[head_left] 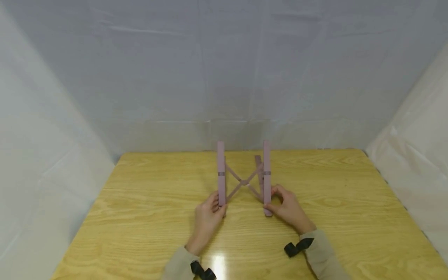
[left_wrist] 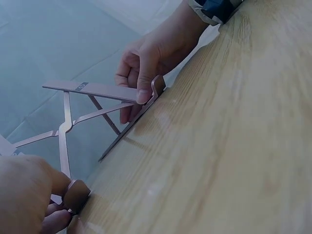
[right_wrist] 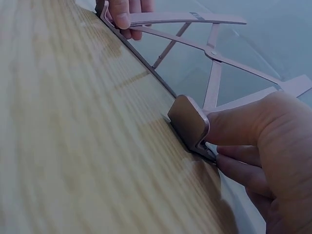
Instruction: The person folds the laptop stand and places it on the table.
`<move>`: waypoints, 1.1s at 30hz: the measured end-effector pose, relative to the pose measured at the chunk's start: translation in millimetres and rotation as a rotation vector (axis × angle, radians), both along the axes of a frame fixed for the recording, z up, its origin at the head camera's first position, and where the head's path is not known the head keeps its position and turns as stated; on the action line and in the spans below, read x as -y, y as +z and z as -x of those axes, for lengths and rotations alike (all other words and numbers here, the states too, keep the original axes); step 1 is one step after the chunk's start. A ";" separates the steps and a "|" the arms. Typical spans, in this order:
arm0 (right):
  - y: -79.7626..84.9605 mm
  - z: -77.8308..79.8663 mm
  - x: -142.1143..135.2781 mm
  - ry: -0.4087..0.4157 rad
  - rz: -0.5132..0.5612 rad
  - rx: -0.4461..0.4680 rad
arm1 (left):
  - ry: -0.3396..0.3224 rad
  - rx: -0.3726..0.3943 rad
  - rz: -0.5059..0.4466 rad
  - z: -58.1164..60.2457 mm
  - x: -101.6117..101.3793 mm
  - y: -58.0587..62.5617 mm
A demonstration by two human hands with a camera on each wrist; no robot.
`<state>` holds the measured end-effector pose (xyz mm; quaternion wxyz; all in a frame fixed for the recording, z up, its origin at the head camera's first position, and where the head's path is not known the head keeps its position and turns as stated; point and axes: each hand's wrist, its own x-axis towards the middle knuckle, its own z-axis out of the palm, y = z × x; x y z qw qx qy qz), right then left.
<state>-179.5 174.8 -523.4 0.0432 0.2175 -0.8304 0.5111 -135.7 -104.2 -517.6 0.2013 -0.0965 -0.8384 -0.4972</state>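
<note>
A pink metal folding laptop stand [head_left: 221, 161] stands unfolded on the table, its two long arms joined by a crossed brace [head_left: 244, 182]. My left hand [head_left: 205, 219] pinches the near end of the left arm between thumb and fingers. At the near end of the right arm, my right hand [head_left: 290, 210] grips in the same way. The left wrist view shows the right thumb on top of the sloping arm, close to the upturned front lip [left_wrist: 158, 85]. Seen from the right wrist, another lip [right_wrist: 187, 122] curves up beside the right hand's fingers.
The wood-grain table [head_left: 157, 186] reaches back to a pale plastic sheet [head_left: 227, 77] behind it. Similar sheeting hangs at the left [head_left: 38, 155] and right [head_left: 416, 155]. Black straps with small devices [head_left: 298, 247] sit on both sleeves.
</note>
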 end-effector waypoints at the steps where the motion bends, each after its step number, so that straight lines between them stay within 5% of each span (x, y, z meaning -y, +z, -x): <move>1: 4.6 -2.5 -0.3 0.002 0.003 0.003 | -0.007 0.006 -0.001 -0.2 -1.2 0.4; 6: 30.2 -15.7 0.1 0.023 0.028 -0.006 | -0.014 0.014 0.012 1.0 -5.8 -0.3; 16: 32.8 -16.5 1.5 -0.007 0.084 0.053 | 0.005 0.047 -0.039 2.4 -7.2 -1.9; 25: 31.6 -17.8 2.3 -0.048 0.129 0.073 | 0.008 0.066 -0.114 3.6 -6.5 -2.3; 33: 12.9 -6.4 -2.3 -0.140 0.350 0.091 | 0.009 0.044 -0.179 5.1 -5.9 -1.3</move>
